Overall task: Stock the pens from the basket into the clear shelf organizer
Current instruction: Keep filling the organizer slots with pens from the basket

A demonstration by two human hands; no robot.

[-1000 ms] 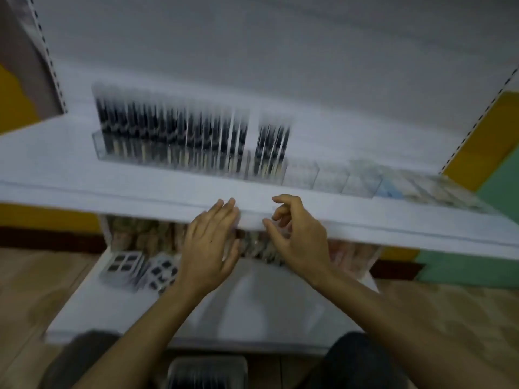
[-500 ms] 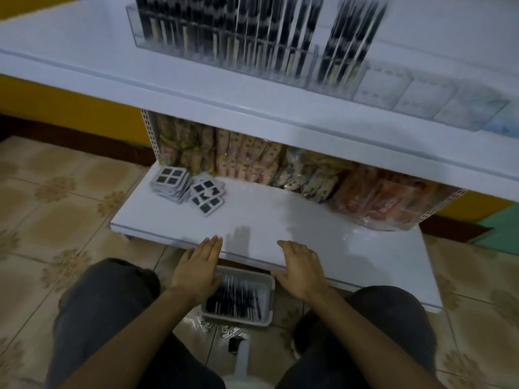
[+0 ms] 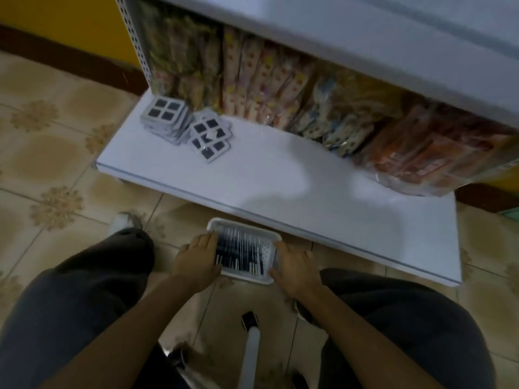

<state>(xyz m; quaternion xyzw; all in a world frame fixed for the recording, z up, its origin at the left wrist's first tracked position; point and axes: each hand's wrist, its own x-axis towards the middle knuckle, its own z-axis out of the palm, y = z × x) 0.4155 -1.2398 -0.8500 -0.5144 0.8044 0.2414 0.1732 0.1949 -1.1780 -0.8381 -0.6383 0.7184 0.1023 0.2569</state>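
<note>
Basket (image 3: 244, 224): on the floor (image 3: 56, 164), holding pens (image 3: 238, 252).
Left hand (image 3: 198, 258): touching its left rim.
Right hand (image 3: 295, 266): touching its right rim; grips unclear.

The person wears loose dark grey trousers. The cloth of the left leg (image 3: 84, 290) and of the right leg (image 3: 407, 327) is plain, with soft folds. Both forearms are uncovered as far as the near edge of the view, and the left hand (image 3: 198, 256) and the right hand (image 3: 295, 269) are bare. The left foot has pale footwear (image 3: 121, 221), too blurred to tell shoe from sock.
</note>
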